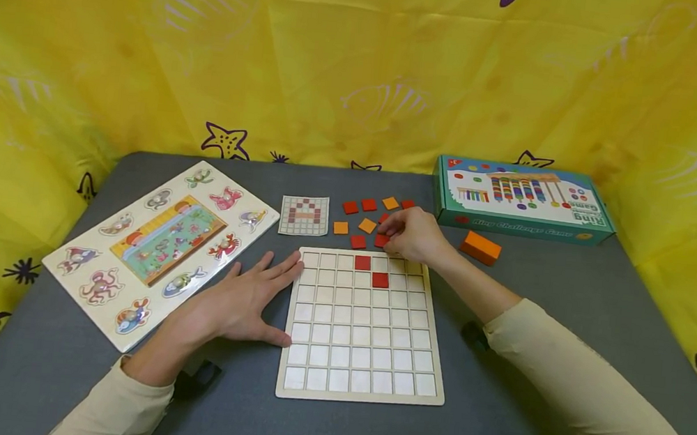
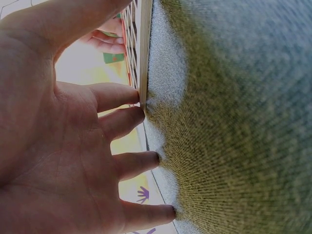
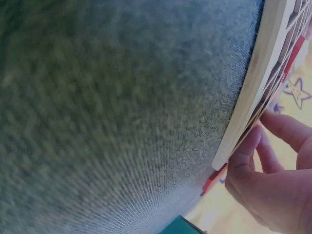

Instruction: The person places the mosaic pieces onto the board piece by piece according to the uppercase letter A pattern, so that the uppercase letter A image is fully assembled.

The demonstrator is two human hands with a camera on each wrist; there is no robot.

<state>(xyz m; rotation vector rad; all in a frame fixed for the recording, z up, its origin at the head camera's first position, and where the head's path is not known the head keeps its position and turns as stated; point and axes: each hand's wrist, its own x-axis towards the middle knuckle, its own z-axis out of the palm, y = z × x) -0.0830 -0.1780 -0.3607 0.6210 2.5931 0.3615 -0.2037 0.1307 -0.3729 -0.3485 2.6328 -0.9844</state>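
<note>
Left hand (image 1: 248,302) spread, thumb and forefinger against the left edge of the board (image 1: 360,336); right hand (image 1: 416,238) bent, fingertips close together at a red tile (image 1: 380,241) just beyond the board's far edge; pinching or only touching, cannot tell. Board flat on the bench (image 1: 230,402), two set tiles (image 1: 362,263) (image 1: 380,280) in its far rows. Red tile likely light, stiff, not fragile, perhaps smooth enough to skid; looks thin, so best taken by opposite edges, thumb against finger. Board seems rigid wood, probably easy to steady by the rim. Tile looks square, partly covered: no long axis to read, sides roughly in line with the board's far edge; the orange tile (image 1: 367,226) beside it sits cornerwise. Board near square too, rows running left to right, far edge facing the curtain (image 1: 314,53)
</note>
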